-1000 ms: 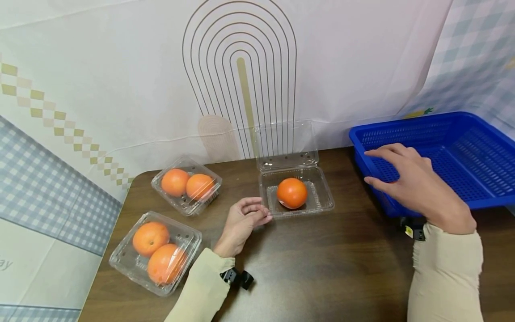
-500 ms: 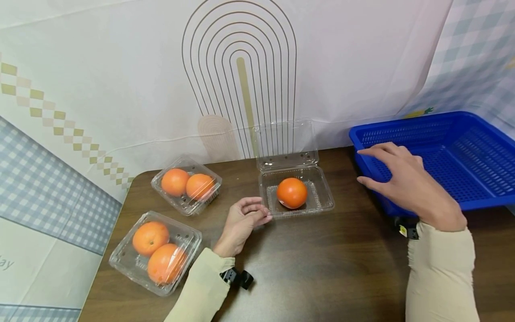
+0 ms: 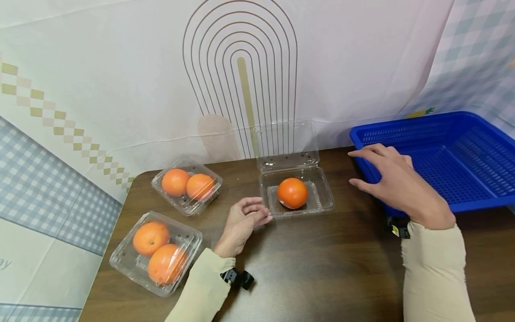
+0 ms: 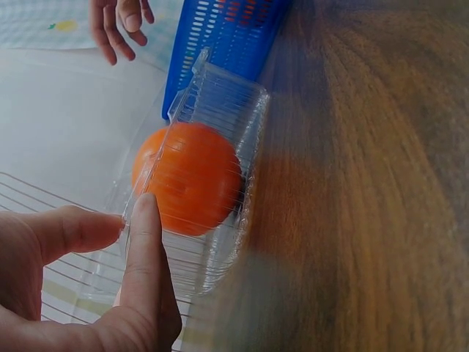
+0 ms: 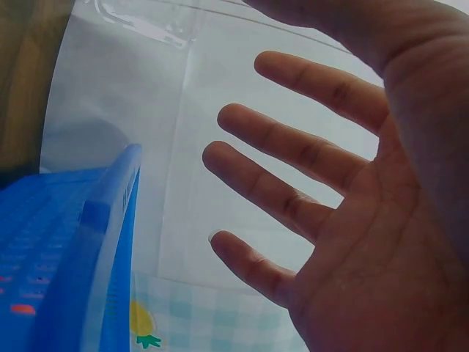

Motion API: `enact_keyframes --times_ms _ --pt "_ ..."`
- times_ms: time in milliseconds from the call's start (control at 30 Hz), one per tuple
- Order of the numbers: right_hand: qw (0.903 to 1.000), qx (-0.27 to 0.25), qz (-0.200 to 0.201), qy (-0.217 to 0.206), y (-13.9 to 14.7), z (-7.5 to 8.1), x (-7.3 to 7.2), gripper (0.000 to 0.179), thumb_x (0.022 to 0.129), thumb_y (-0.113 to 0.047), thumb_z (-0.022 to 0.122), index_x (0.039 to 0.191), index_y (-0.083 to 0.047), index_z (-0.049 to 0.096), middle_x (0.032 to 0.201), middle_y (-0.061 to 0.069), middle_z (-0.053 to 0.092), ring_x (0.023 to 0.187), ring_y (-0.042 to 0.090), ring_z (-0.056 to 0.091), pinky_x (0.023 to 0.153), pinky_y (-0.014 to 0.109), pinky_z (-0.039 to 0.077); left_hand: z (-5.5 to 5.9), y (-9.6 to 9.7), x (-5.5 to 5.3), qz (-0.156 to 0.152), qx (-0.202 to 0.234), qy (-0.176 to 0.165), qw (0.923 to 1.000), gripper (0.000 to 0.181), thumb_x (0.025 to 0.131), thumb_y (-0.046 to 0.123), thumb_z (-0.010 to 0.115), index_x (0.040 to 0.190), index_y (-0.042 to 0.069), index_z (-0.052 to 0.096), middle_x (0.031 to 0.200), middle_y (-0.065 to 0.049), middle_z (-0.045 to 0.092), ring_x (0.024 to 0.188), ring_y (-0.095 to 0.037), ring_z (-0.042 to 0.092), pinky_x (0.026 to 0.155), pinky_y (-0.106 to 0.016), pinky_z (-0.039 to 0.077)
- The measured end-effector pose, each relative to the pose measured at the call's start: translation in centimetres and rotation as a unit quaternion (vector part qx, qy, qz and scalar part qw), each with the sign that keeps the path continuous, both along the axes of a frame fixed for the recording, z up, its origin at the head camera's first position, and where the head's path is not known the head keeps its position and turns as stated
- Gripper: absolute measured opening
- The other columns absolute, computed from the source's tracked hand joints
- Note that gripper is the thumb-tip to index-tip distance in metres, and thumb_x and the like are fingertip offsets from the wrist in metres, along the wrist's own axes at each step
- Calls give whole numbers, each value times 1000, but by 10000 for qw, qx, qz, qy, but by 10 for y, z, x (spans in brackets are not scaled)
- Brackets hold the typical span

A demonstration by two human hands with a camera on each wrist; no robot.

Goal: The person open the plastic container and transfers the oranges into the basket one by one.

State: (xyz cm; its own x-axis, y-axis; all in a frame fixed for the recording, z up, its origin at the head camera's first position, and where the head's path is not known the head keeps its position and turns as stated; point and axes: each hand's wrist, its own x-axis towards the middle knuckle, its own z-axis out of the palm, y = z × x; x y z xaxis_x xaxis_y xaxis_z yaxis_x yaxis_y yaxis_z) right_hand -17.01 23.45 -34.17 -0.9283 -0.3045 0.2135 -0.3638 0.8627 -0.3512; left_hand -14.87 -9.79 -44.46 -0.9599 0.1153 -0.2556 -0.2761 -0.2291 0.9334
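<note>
Centrally, a round orange fruit sits in the open box, its near left corner pinched by my left hand, thumb opposite forefinger. My right hand, fingers apart, hangs beside the basket. Glossy skin; thin, clear, ribbed plastic; blue slotted walls; wood-grain table.

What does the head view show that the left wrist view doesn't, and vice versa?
Only head: two closed boxes of oranges, and both sleeves.
Only left wrist: red-orange patches showing through the basket; I can't tell what they are.
Both: the basket, the open box with one fruit, the left hand pinching that box, and the right hand.
</note>
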Motion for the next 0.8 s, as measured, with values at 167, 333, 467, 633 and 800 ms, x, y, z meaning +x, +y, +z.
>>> enact_keyframes --times_ms 167,333,467,633,800 --pt "10000 54 62 -31 -7 -1 -2 59 90 -30 79 142 -14 57 143 19 52 129 44 43 89 63 34 -1 0 0 -9 -29 -2 10000 41 93 -14 61 132 -11 50 85 -2 66 77 -13 71 81 -29 67" --pt "9999 58 139 -61 -15 -1 -3 58 90 -30 79 143 -17 57 143 17 53 128 42 45 89 57 33 -2 0 0 -5 -30 -13 10000 43 92 -15 60 133 -12 49 85 -2 65 77 -13 71 81 -29 67" --pt "9997 55 222 -32 -20 -1 -3 58 90 -30 79 143 -18 57 141 15 55 127 40 46 88 53 33 -2 0 1 -1 -9 -10 10000 41 92 -15 60 132 -11 49 85 -2 66 76 -13 71 81 -29 67" --pt "9996 59 250 88 -23 0 -4 59 89 -27 81 142 -17 58 139 15 56 126 40 47 87 53 33 -2 1 1 -55 22 11 10000 40 93 -14 60 132 -11 50 86 -3 66 76 -13 71 82 -30 67" --pt "9993 41 317 216 -30 -2 -8 58 87 -26 82 139 -15 60 134 14 58 122 38 49 84 49 33 -1 1 1 5 -5 -13 10000 41 93 -15 60 132 -11 50 85 -2 66 77 -14 71 80 -28 67"
